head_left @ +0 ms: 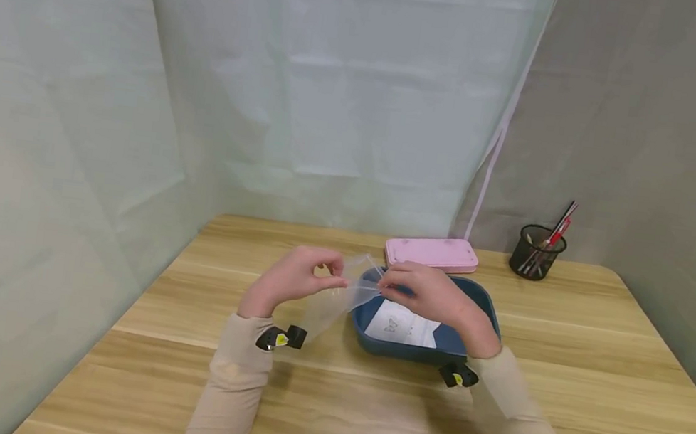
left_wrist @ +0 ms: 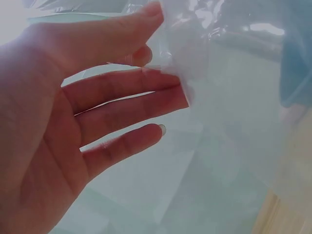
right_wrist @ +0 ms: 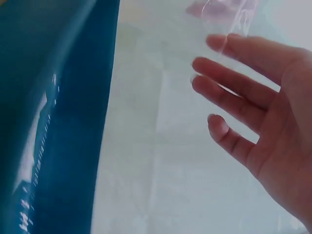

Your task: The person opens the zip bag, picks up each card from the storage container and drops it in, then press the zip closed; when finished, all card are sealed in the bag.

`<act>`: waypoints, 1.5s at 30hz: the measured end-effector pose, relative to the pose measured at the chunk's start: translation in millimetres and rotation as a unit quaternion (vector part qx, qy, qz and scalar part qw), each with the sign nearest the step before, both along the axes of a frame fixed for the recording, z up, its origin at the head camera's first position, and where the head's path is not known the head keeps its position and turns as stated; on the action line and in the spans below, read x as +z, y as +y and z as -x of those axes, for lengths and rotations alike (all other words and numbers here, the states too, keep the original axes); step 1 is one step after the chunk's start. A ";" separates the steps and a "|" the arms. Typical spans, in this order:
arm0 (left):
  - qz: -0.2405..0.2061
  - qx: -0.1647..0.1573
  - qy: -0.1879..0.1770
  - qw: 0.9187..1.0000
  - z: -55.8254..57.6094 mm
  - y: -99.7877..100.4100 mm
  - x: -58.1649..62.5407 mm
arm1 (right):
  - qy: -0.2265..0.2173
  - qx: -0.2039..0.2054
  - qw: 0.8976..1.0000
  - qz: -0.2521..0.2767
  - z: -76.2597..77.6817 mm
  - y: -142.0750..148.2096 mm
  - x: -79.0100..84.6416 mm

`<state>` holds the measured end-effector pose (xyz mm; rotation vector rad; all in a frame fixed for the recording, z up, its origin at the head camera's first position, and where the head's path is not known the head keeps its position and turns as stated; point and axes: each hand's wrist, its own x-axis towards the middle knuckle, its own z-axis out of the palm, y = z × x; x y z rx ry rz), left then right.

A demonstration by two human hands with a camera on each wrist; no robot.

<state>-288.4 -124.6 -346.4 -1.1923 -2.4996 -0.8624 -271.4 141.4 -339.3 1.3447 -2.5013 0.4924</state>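
Note:
Between the two hands hangs a clear plastic bag (head_left: 327, 308), stretched at its top edge. My left hand (head_left: 297, 277) pinches the bag's edge between thumb and forefinger; in the left wrist view the other fingers lie extended behind the film. With thumb and forefinger, my right hand (head_left: 432, 295) pinches the other side of the bag, above the blue bin. Its remaining fingers are spread, as the right wrist view shows. Under the right hand stands the blue plastic bin (head_left: 416, 354), holding a white printed sheet or packet (head_left: 403, 325) with a butterfly drawing.
Behind the bin lies a pink pencil case (head_left: 433, 252). A black mesh pen cup (head_left: 526, 259) with several pens stands at the back right of the wooden table (head_left: 325, 415). Pale cloth curtains (head_left: 362, 90) enclose the table at the back and sides.

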 end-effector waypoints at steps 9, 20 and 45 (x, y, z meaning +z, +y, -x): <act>0.005 0.020 0.005 1.000 0.4 -5.9 -3.0 | -0.054 -0.017 0.998 -0.008 5.9 1.4 13.3; 0.026 0.042 0.026 0.998 0.6 -10.6 0.2 | -0.139 -0.016 0.972 -0.186 43.9 -5.8 0.3; 0.047 0.035 0.035 0.998 -0.4 -12.3 2.9 | -0.136 -0.035 0.874 -0.466 74.2 -27.6 -49.4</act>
